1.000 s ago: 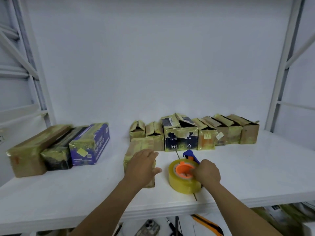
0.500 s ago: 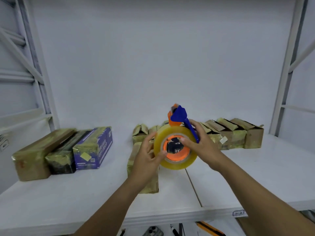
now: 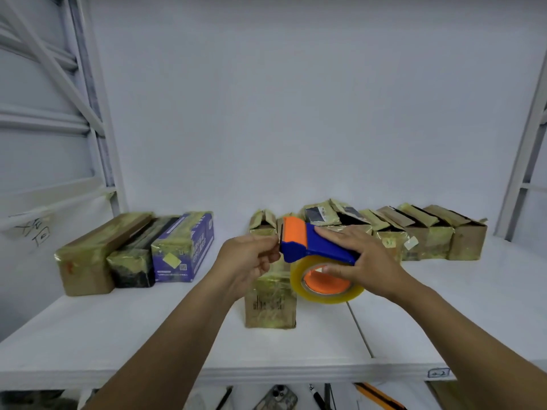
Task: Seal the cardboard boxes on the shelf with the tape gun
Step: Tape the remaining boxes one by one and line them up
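Observation:
I hold a blue and orange tape gun (image 3: 307,244) with a clear tape roll (image 3: 325,287) above the shelf. My right hand (image 3: 364,261) grips its body and roll from the right. At the gun's orange front end, the fingers of my left hand (image 3: 248,261) pinch what looks like the tape's end. Below the gun a small cardboard box (image 3: 270,303) wrapped in tape stands on the white shelf (image 3: 148,329). A row of several small boxes (image 3: 414,232) with raised flaps lines the back.
Three larger taped boxes lie at the left: a brown one (image 3: 88,255), a dark one (image 3: 133,261) and a purple one (image 3: 183,247). White rack posts (image 3: 97,113) stand at both sides. Below the shelf edge lie a phone (image 3: 278,399) and pens.
The tape gun left the shelf and now lies level in the air. My left hand left the box and moved to the gun's front end.

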